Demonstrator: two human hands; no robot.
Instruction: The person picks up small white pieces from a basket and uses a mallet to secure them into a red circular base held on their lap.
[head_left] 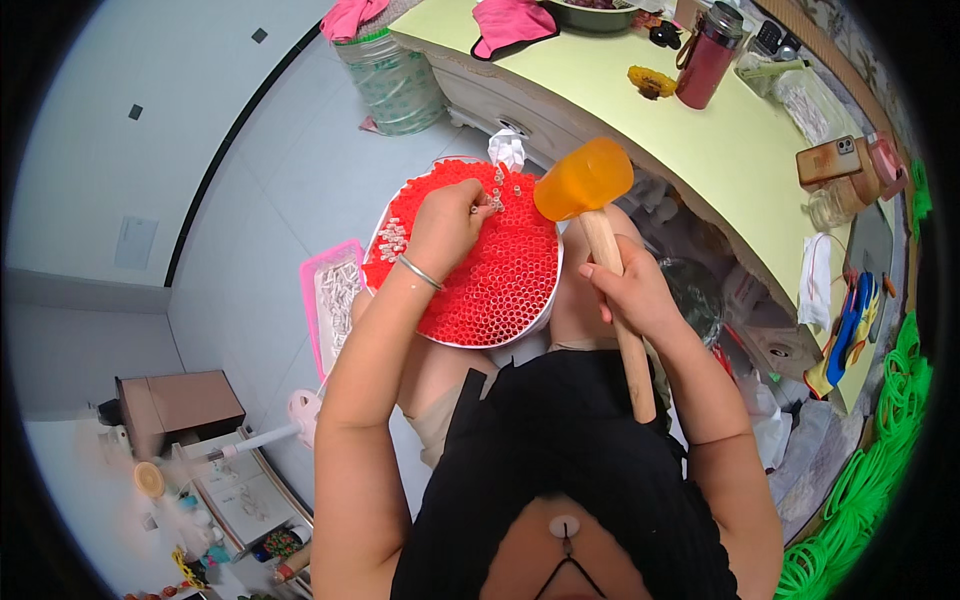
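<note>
On my lap stands a round, white-rimmed bundle of red tubes (490, 290), packed tightly with their open ends up. Over its far part, my left hand (447, 228) is closed, thumb and forefinger pinched at a small whitish cylindrical piece. A few more small whitish pieces (392, 240) sit on the tubes at the left, and others stand just beyond my fingertips. My right hand (640, 290) grips the wooden handle of a mallet (585, 180). Its translucent orange head is raised beside the bundle's right edge.
Left of the bundle, a pink basket (312, 300) holds many small white pieces. A pale green tabletop (640, 120) curves along the right, bearing a maroon thermos (708, 60), a phone (828, 160) and gloves (850, 320). Bright green cord (860, 500) lies in coils at the far right.
</note>
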